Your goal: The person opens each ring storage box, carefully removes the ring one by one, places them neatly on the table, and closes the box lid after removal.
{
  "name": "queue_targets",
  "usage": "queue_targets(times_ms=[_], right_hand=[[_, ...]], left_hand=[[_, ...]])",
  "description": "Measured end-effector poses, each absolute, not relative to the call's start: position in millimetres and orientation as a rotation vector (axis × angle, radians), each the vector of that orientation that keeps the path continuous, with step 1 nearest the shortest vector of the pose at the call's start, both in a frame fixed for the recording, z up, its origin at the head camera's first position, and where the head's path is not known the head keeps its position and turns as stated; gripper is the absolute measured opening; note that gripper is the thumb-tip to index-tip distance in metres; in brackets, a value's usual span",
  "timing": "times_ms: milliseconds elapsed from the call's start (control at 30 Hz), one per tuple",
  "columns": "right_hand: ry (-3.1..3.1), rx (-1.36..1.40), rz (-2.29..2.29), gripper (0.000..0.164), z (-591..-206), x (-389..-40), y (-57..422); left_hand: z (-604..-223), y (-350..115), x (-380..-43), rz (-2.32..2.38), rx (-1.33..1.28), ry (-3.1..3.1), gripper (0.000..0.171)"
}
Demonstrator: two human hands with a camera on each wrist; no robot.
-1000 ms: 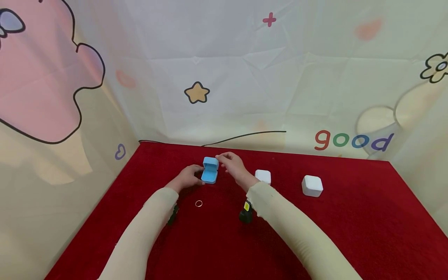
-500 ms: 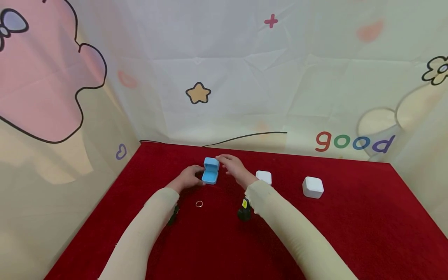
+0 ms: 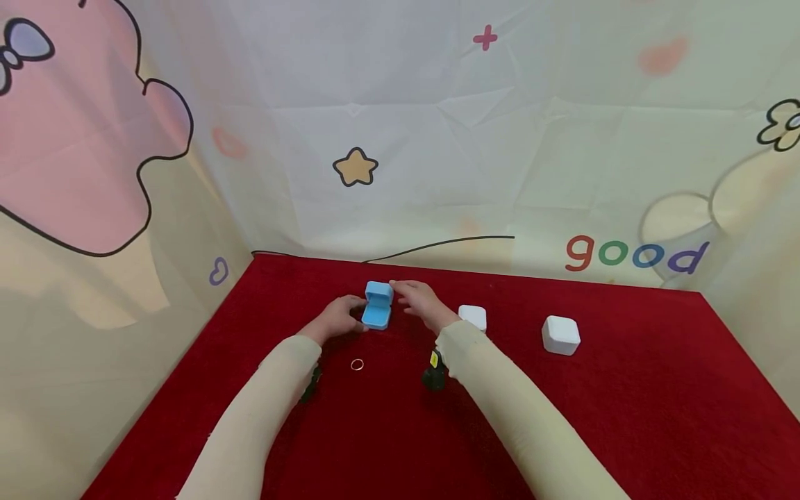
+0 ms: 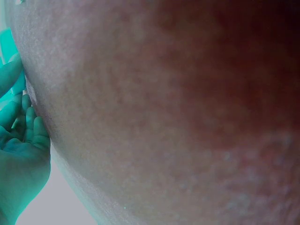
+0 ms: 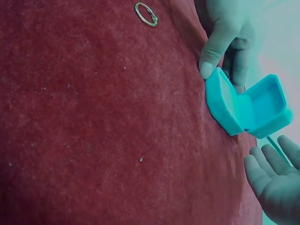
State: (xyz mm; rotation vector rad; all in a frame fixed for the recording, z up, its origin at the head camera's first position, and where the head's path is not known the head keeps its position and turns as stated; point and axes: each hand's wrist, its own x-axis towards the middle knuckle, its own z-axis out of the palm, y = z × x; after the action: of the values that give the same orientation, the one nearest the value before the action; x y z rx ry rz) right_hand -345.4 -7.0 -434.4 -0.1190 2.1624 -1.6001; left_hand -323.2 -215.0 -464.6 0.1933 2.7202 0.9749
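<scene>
while the left hand (image 3: 337, 319) gripped the blue box (image 3: 376, 317) on the cloth (image 3: 631, 396), the right hand (image 3: 423, 303) hung loose-fingered beside its lid (image 3: 379, 289); steadying it seemed the step, the next needing a still base.

We see a red cloth surface (image 3: 631, 396) | open blue box (image 3: 376, 317) toward its far edge | thin ring (image 5: 155, 21) nearer us | white box (image 3: 473, 316) right of the blue one | second white box (image 3: 560, 335) farther right

The left sleeve (image 3: 250, 410) and right sleeve (image 3: 521, 406) are long and creamy, and just beside the right cuff (image 3: 461, 342) is a black gadget (image 3: 432, 379) with a yellow patch (image 3: 434, 359)
</scene>
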Motion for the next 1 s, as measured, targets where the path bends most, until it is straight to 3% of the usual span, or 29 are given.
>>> queue_targets(times_ms=[1000], right_hand=[[2.165, -0.081, -1.602, 0.065, -443, -345, -26]], left_hand=[[-466, -216, -324, 0.981, 0.193, 2.725, 0.061]])
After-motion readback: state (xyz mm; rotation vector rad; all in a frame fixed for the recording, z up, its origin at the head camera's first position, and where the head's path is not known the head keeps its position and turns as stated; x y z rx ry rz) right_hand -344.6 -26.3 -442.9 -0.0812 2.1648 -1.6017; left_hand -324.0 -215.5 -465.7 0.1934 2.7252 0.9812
